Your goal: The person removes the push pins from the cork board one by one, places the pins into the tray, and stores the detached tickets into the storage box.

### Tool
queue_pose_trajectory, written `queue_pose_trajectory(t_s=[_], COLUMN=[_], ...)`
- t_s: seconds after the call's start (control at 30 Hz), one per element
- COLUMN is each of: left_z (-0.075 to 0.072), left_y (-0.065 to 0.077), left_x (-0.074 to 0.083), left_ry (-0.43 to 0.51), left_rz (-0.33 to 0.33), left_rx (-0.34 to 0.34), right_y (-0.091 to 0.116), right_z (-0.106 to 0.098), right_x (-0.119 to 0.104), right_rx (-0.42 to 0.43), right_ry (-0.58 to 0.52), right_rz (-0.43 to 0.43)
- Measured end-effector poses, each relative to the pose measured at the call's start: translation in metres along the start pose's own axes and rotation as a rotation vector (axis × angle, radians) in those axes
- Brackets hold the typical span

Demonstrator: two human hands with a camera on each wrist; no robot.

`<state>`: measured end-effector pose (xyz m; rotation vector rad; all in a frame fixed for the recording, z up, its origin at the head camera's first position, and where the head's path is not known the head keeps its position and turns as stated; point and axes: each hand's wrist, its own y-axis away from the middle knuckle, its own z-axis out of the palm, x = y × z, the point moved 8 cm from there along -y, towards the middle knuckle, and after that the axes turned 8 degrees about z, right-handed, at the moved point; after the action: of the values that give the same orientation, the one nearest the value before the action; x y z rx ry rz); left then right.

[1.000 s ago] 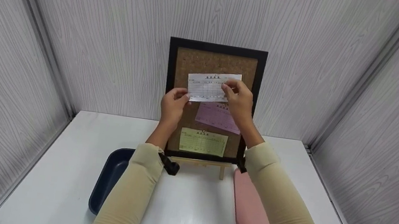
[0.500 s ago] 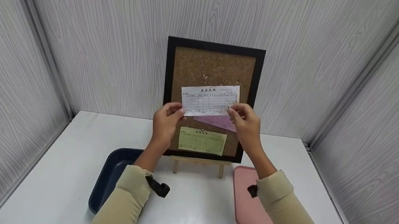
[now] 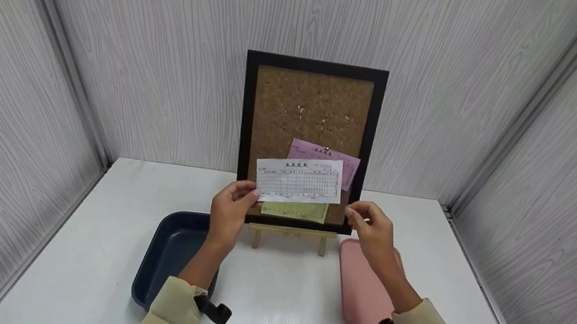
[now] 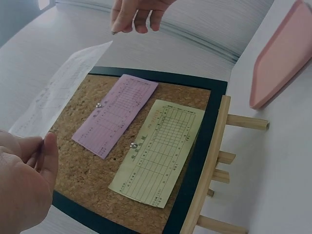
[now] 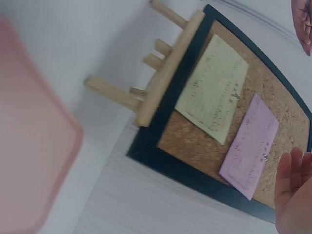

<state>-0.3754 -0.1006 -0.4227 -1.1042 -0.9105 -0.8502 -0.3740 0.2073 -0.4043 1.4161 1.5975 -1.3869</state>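
Note:
My left hand (image 3: pixel 230 212) pinches a white printed form slip (image 3: pixel 297 179) by its lower left corner, holding it in front of the framed corkboard (image 3: pixel 313 96). Beyond the slip's right edge, my right hand (image 3: pixel 375 236) pinches a small push pin (image 4: pixel 114 33) between thumb and forefinger. A purple slip (image 4: pixel 114 117) and a yellow-green slip (image 4: pixel 158 153) are each fixed to the cork with one clear push pin. In the head view the white slip partly covers both. Little of the right hand (image 5: pixel 295 195) shows in its own wrist view, and its fingertips are hidden there.
A small wooden easel (image 3: pixel 291 230) carries the corkboard near the back wall. On the white table, a dark blue tray (image 3: pixel 172 258) stands at the left and a pink tray (image 3: pixel 361 286) lies at the right. Wood-grain panels enclose the sides.
The white slip has come off the upper cork and moved down and toward me in my left hand. My right hand has left the slip, moving down and right with the push pin.

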Motion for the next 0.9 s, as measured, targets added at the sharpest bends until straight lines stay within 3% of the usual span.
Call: queue_pose_trajectory(t_s=[0.2,0.57,0.7,0.8,0.9], left_z=[-0.020,-0.075,-0.095,-0.111,-0.127], left_y=[0.017,0.044,0.053,0.060,0.068], left_x=[-0.006,-0.022,-0.024,-0.027,-0.030], left_ry=[-0.033,-0.132,-0.115,-0.106,-0.118], left_rz=[-0.024,-0.084,-0.101,-0.123,-0.146], left_rx=[0.014,0.078,0.107,0.136,0.177], right_y=[0.015,0.037,0.050,0.058,0.060], right_z=[-0.019,-0.040,-0.043,-0.044,-0.046], right_x=[0.039,0.090,0.093,0.106,0.134], right_rx=[0.006,0.024,0.008,-0.007,-0.017], right_ry=[-0.002,0.054,0.082,0.090,0.096], right_rz=[0.047,0.138,0.174,0.172,0.184])
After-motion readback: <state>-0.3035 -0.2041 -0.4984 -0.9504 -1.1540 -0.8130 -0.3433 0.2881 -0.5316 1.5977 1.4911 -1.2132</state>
